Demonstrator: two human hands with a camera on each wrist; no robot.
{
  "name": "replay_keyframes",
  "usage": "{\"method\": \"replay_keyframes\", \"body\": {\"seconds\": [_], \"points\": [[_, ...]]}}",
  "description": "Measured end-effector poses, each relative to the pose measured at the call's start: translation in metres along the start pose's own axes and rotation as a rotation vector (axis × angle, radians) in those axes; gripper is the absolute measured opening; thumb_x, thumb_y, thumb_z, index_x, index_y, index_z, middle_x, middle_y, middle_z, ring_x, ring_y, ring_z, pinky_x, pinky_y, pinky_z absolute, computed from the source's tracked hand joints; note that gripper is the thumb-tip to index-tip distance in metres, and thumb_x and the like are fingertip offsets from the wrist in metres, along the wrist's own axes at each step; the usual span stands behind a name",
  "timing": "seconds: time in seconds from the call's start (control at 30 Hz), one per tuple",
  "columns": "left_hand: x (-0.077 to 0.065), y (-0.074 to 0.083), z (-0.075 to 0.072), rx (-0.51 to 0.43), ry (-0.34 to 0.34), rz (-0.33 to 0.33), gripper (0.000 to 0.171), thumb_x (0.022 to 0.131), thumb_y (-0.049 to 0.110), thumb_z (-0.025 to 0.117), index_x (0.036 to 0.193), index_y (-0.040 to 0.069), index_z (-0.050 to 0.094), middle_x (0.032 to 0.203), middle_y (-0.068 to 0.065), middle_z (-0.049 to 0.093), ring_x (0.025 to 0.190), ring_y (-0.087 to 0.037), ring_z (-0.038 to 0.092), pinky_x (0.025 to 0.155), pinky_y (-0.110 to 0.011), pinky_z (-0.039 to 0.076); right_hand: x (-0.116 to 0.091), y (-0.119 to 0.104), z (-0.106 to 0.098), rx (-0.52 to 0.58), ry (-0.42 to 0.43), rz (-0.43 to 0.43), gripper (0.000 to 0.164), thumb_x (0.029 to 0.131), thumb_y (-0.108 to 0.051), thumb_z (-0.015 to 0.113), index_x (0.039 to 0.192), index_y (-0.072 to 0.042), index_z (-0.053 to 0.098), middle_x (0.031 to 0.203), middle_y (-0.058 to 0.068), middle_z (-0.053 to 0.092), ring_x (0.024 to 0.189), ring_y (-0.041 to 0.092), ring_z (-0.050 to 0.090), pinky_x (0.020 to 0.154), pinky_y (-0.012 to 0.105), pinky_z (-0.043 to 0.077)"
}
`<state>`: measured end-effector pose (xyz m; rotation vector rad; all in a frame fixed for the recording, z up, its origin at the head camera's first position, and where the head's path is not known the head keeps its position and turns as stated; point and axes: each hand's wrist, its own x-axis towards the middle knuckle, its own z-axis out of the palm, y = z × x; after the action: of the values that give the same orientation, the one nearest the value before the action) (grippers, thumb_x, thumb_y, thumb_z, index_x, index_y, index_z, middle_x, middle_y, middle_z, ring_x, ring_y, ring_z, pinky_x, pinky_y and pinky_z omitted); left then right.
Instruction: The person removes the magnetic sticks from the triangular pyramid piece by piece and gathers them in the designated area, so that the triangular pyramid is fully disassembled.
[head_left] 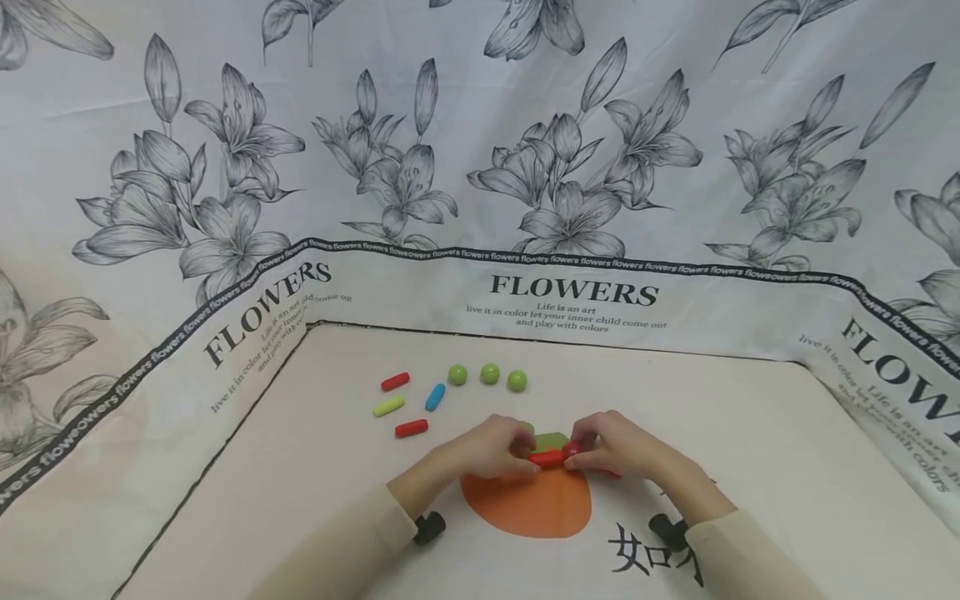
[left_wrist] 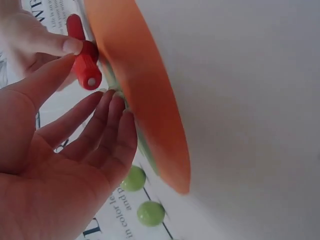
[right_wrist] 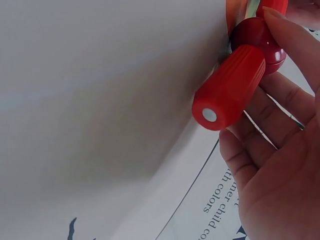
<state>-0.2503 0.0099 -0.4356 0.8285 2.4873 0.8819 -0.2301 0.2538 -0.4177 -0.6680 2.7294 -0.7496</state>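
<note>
My right hand (head_left: 622,446) pinches a dark red ball (right_wrist: 252,40) between thumb and fingers. A red ridged magnetic rod (right_wrist: 227,90) with a pale round tip sticks out from one side of that ball. Another red magnetic rod (left_wrist: 87,70) joins its opposite side, reaching towards my left hand (head_left: 491,446). The left thumb lies against this rod, and the index fingertip is right at its end. In the left wrist view, the other left fingers (left_wrist: 117,125) are loosely bent below it. Both hands meet over the top of the printed orange shape (head_left: 528,504).
Back left on the white cloth lie two red rods (head_left: 411,428), a yellow-green rod (head_left: 388,406) and a blue rod (head_left: 435,397). Three green balls (head_left: 490,373) sit in a row beside them. Flower-printed cloth walls (head_left: 570,292) rise behind and at the sides.
</note>
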Motion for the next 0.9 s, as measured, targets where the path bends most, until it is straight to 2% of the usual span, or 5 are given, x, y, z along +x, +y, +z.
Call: {"method": "replay_keyframes", "body": {"seconds": [0.23, 0.53, 0.63, 0.77, 0.9], "points": [[0.013, 0.003, 0.007, -0.022, -0.009, 0.005, 0.015, 0.091, 0.024, 0.079, 0.104, 0.016, 0.075, 0.086, 0.008, 0.065, 0.083, -0.01, 0.058, 0.074, -0.022, 0.051, -0.001, 0.001, 0.002, 0.028, 0.002, 0.022, 0.018, 0.087, -0.033, 0.082, 0.091, -0.018, 0.072, 0.084, -0.005, 0.065, 0.081, 0.018, 0.058, 0.061, 0.029, 0.053], [0.017, 0.008, 0.008, -0.033, 0.028, -0.027, 0.012, 0.091, 0.021, 0.08, 0.095, 0.011, 0.076, 0.078, 0.004, 0.064, 0.073, -0.011, 0.056, 0.064, -0.021, 0.049, -0.001, 0.003, 0.002, 0.015, 0.006, 0.015, 0.018, 0.088, -0.035, 0.082, 0.092, -0.02, 0.072, 0.084, -0.007, 0.065, 0.083, 0.017, 0.057, 0.068, 0.029, 0.052], [0.016, 0.009, 0.007, -0.013, 0.052, -0.06, 0.011, 0.091, 0.021, 0.08, 0.093, 0.011, 0.075, 0.078, 0.003, 0.063, 0.072, -0.011, 0.055, 0.064, -0.021, 0.048, 0.0, 0.004, 0.002, 0.014, 0.001, 0.007, 0.018, 0.088, -0.035, 0.081, 0.091, -0.02, 0.072, 0.084, -0.008, 0.065, 0.084, 0.017, 0.057, 0.069, 0.028, 0.051], [0.014, 0.005, 0.003, -0.013, 0.114, -0.143, 0.012, 0.093, 0.021, 0.078, 0.093, 0.01, 0.073, 0.082, 0.002, 0.061, 0.076, -0.013, 0.055, 0.066, -0.024, 0.048, 0.0, 0.004, 0.001, 0.01, 0.003, 0.004, 0.018, 0.088, -0.036, 0.081, 0.091, -0.021, 0.072, 0.083, -0.008, 0.065, 0.084, 0.016, 0.057, 0.07, 0.029, 0.051], [0.007, -0.005, -0.009, -0.037, 0.179, -0.211, 0.015, 0.092, 0.023, 0.078, 0.094, 0.01, 0.072, 0.084, 0.0, 0.062, 0.078, -0.016, 0.057, 0.066, -0.027, 0.051, 0.002, 0.004, 0.001, 0.001, 0.007, 0.005, 0.018, 0.088, -0.035, 0.081, 0.09, -0.021, 0.071, 0.083, -0.009, 0.064, 0.084, 0.016, 0.057, 0.071, 0.029, 0.05]]}}
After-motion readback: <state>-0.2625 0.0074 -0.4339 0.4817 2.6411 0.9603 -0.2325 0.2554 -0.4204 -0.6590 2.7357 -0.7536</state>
